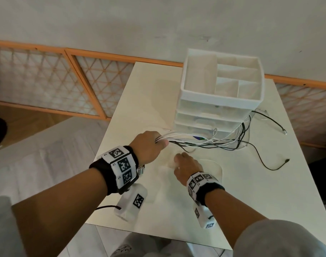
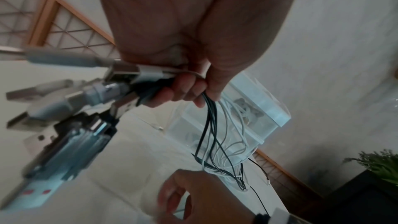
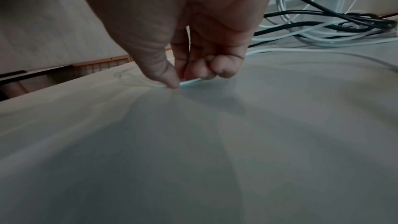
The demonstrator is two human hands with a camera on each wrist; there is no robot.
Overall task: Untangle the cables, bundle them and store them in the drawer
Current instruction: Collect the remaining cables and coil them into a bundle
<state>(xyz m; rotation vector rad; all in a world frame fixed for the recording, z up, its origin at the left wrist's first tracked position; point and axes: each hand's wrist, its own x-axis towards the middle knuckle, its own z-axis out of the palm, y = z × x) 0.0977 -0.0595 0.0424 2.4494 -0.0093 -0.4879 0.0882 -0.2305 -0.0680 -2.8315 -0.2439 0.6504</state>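
Cables (image 1: pixel 210 140) white, black, tangled | left hand (image 1: pixel 149 145) grips bundle | right hand (image 1: pixel 188 168) pinches thin band (image 3: pixel 191 81)

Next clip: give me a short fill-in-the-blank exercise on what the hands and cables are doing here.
1. The cables are gripped near their plugs by the ____ hand.
2. The right hand pinches a thin loop lying on the ____.
3. The cable strands are black and ____.
4. All drawers of the white drawer unit are ____.

Missing words: left; table; white; closed
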